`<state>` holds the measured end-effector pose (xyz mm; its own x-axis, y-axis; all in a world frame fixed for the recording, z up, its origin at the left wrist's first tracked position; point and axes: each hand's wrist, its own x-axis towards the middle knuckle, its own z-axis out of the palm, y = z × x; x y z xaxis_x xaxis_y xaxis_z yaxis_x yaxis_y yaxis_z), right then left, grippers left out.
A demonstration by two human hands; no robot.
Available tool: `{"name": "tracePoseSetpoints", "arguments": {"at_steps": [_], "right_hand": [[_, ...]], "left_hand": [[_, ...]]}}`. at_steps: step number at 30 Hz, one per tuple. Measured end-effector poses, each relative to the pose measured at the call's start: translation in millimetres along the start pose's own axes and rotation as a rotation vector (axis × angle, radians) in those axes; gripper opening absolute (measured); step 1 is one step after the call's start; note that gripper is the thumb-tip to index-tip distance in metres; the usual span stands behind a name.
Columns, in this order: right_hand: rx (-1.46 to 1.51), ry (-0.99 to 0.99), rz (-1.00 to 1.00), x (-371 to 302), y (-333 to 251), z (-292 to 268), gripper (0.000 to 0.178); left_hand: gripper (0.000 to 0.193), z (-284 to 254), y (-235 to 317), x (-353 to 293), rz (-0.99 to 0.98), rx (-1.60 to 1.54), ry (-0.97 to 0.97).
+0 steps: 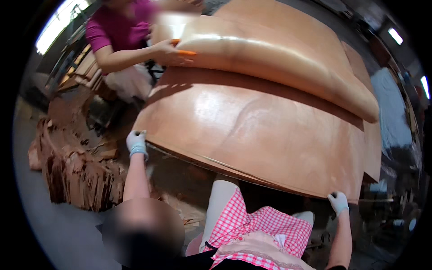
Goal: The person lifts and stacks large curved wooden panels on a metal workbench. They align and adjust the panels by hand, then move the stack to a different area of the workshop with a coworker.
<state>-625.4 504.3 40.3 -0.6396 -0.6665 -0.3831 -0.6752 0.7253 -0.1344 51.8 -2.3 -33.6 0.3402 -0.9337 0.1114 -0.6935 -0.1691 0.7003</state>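
A broad reddish-brown wood veneer sheet (252, 121) lies in front of me, its near edge bowed toward me in this view. At its left corner, my left hand (136, 141), in a white glove, is closed on the edge. My right hand (338, 203), also gloved in white, grips the near edge close to the right corner; its fingertips are partly hidden. Across the sheet's far part lies another veneer sheet (274, 63), curled over in a long rounded fold. A person's hand (168, 53) at the far left touches that fold and holds an orange-handled tool (186, 52).
The co-worker in a purple top (118, 27) stands at the far left. A ragged stack of veneer scraps (74, 173) stands on the floor at left. A pale blue sheet (391, 108) covers something at right. My checkered apron (265, 229) is close to the near edge.
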Motion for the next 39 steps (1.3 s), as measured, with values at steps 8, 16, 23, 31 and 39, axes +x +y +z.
{"name": "tracePoseSetpoints", "arguments": {"at_steps": [8, 16, 23, 31, 39], "right_hand": [[-0.044, -0.139, 0.184, 16.4, -4.1, 0.7, 0.046], [0.033, -0.150, 0.122, 15.0, -7.7, 11.2, 0.044], [0.242, -0.174, 0.054, 6.5, 9.6, 9.9, 0.034], [0.068, 0.008, 0.224, 1.4, 227.7, -29.0, 0.027], [0.380, 0.207, 0.663, 26.5, 309.2, 27.9, 0.029]], "left_hand": [[0.041, 18.1, 86.1, -57.1, 0.050, 0.373, 0.308], [0.073, 144.3, 274.8, -415.8, 1.038, 0.051, -0.627], [0.098, 195.9, 317.6, -520.8, 1.100, 0.226, -0.913], [0.111, 201.9, 315.3, -515.4, 1.008, 0.299, -0.884], [0.118, 203.1, 323.9, -526.4, 0.898, 0.425, -0.933]]}}
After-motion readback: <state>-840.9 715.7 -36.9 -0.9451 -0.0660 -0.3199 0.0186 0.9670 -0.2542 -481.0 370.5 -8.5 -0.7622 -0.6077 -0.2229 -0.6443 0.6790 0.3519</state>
